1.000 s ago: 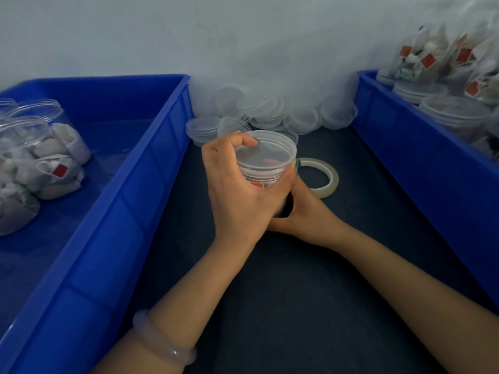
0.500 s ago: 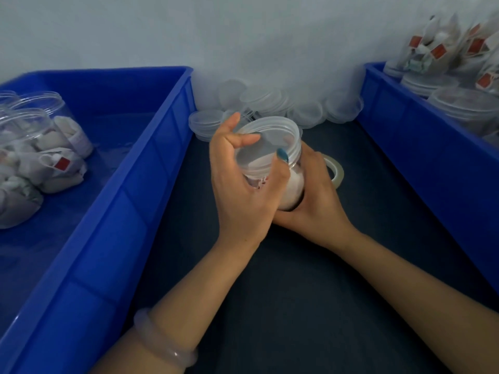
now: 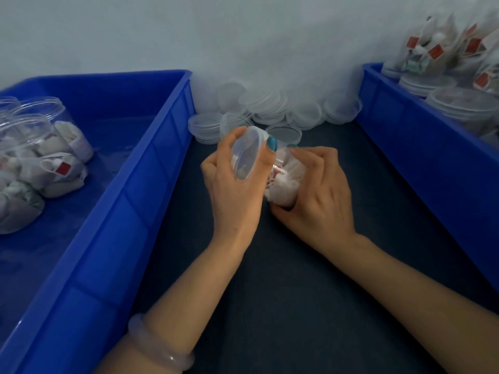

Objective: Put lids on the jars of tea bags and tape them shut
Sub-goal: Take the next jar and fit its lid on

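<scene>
A clear plastic jar of tea bags (image 3: 283, 182) lies tipped on its side between my hands, above the dark table. Its clear lid (image 3: 244, 155) faces left and towards me. My left hand (image 3: 232, 184) grips the lid end, thumb and fingers curled round the rim. My right hand (image 3: 318, 190) wraps round the jar's body and bottom from the right. White tea bags with a red tag show through the jar wall. The roll of tape is hidden behind my hands.
A heap of loose clear lids (image 3: 272, 109) lies at the back against the wall. A blue bin on the left (image 3: 140, 168) holds several lidded jars (image 3: 40, 163). A blue bin on the right (image 3: 421, 147) holds jars of tea bags (image 3: 459, 101).
The jar stood upright on the table a second ago. Both hands have lifted it and tipped it onto its side, lid turned left; the tape roll has gone out of sight behind them.
</scene>
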Tool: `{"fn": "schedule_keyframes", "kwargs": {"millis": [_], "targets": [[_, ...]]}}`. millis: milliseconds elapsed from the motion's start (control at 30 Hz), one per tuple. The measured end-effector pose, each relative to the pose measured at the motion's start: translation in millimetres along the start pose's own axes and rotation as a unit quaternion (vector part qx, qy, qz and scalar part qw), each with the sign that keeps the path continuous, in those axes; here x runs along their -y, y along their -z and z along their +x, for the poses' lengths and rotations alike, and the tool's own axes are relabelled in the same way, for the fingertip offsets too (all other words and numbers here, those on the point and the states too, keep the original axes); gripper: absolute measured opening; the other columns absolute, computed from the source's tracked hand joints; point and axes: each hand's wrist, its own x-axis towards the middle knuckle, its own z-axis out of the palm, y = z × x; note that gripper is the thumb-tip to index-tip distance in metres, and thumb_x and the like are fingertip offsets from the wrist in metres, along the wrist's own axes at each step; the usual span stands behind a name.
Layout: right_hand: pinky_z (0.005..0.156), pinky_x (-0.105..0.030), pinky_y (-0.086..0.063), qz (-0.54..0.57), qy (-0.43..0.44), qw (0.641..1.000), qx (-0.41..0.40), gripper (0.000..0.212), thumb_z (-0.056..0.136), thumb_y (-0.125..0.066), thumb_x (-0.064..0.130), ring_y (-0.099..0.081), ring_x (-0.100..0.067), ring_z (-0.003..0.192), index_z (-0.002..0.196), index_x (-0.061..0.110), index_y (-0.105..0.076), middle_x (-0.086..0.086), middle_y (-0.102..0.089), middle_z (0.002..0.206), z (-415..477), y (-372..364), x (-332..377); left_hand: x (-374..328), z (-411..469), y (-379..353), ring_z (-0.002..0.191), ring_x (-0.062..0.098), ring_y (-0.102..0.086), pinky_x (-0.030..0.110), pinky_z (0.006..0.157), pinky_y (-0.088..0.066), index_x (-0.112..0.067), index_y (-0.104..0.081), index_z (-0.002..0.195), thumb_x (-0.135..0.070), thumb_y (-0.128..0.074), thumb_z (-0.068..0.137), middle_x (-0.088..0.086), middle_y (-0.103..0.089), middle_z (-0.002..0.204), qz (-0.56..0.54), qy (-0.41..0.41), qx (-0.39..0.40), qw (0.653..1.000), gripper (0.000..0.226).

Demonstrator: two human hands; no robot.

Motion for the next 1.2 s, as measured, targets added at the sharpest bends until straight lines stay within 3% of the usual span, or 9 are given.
{"fn": "schedule_keyframes", "kwargs": {"millis": [267,400,467,600,700,833,933,1067,1200], "targets": [[0.074,-0.023,-0.041,0.074,-0.048,0.994,0.064,0.089,0.065,-0.082,0.054,-0.048,-0.009,0.105,0.141,0.028,-0.043,-0.002,-0.048,0.126,1.7,7.9,0.9,1.7,6.8,5.0,0.106,-0.010,-0.062,0.007,0.081,-0.048,-0.038,-0.063,0.115,-0.065,-0.067,0.076,-0.025,-0.068,0.112,-0.075,-0.008,-0.044,0.996,0.048],[0.084,-0.004,-0.037,0.151,-0.075,0.982,0.086,0.092,0.066,-0.087,0.047,-0.046,0.003,0.108,0.145,0.026,-0.046,0.005,-0.049,0.128,4.1,8.4,-4.9,4.8,8.6,7.5,0.128,-0.002,-0.053,0.027,0.108,-0.045,-0.024,-0.057,0.138,-0.057,-0.058,0.084,-0.013,-0.061,0.136,-0.059,-0.040,-0.002,0.997,0.063],[0.091,-0.007,-0.038,0.186,-0.090,0.974,0.096,0.094,0.066,-0.090,0.042,-0.049,-0.001,0.113,0.146,0.025,-0.045,0.003,-0.050,0.130,5.1,8.7,-8.5,3.6,7.5,8.8,0.137,0.003,-0.045,0.036,0.115,-0.039,-0.025,-0.052,0.143,-0.046,-0.053,0.091,-0.009,-0.054,0.145,-0.042,-0.083,0.033,0.995,0.056],[0.089,-0.012,-0.042,0.195,-0.095,0.972,0.092,0.094,0.068,-0.078,0.055,-0.049,-0.002,0.115,0.149,0.028,-0.038,0.002,-0.048,0.134,4.9,10.0,-8.0,5.0,8.6,9.4,0.142,0.014,-0.042,0.043,0.117,-0.037,-0.026,-0.056,0.141,-0.039,-0.052,0.098,-0.004,-0.052,0.148,-0.020,-0.122,0.060,0.990,0.046],[0.079,-0.018,-0.044,0.157,-0.088,0.980,0.083,0.095,0.069,-0.080,0.052,-0.047,-0.002,0.111,0.149,0.026,-0.037,0.000,-0.046,0.133,2.8,9.1,-5.4,5.6,10.3,9.7,0.139,0.008,-0.045,0.037,0.114,-0.041,-0.032,-0.057,0.141,-0.042,-0.056,0.099,-0.005,-0.052,0.146,-0.009,-0.098,0.069,0.993,0.042],[0.073,-0.039,-0.055,0.070,-0.078,0.993,0.063,0.091,0.071,-0.084,0.048,-0.051,-0.015,0.112,0.148,0.023,-0.042,-0.004,-0.044,0.134,1.5,8.2,-4.1,2.8,11.1,8.6,0.127,-0.003,-0.053,0.021,0.103,-0.046,-0.035,-0.060,0.137,-0.047,-0.063,0.096,-0.018,-0.061,0.134,-0.043,-0.052,0.065,0.996,0.043],[0.072,-0.037,-0.056,0.061,-0.054,0.995,0.062,0.093,0.069,-0.082,0.055,-0.051,-0.012,0.113,0.148,0.023,-0.044,-0.002,-0.043,0.137,2.4,10.4,-1.9,1.7,12.9,8.1,0.112,-0.007,-0.062,0.012,0.088,-0.049,-0.030,-0.063,0.129,-0.043,-0.065,0.095,-0.033,-0.067,0.114,-0.069,-0.055,0.040,0.995,0.037],[0.069,-0.041,-0.059,0.079,-0.059,0.993,0.060,0.094,0.068,-0.077,0.065,-0.054,-0.010,0.112,0.147,0.025,-0.048,0.000,-0.048,0.134,3.2,16.6,1.9,1.3,15.7,9.7,0.108,-0.008,-0.063,0.008,0.084,-0.047,-0.028,-0.066,0.125,-0.040,-0.067,0.095,-0.031,-0.069,0.109,-0.078,-0.035,0.033,0.996,0.033],[0.071,-0.038,-0.057,0.037,-0.031,0.999,0.004,0.084,0.072,-0.082,0.053,-0.057,-0.017,0.109,0.141,0.016,-0.054,-0.003,-0.055,0.129,1.9,15.6,7.2,0.7,16.2,11.1,0.090,-0.008,-0.065,0.008,0.074,-0.048,-0.027,-0.069,0.120,-0.056,-0.067,0.086,-0.028,-0.070,0.094,-0.067,-0.014,-0.005,0.998,0.045]]}}
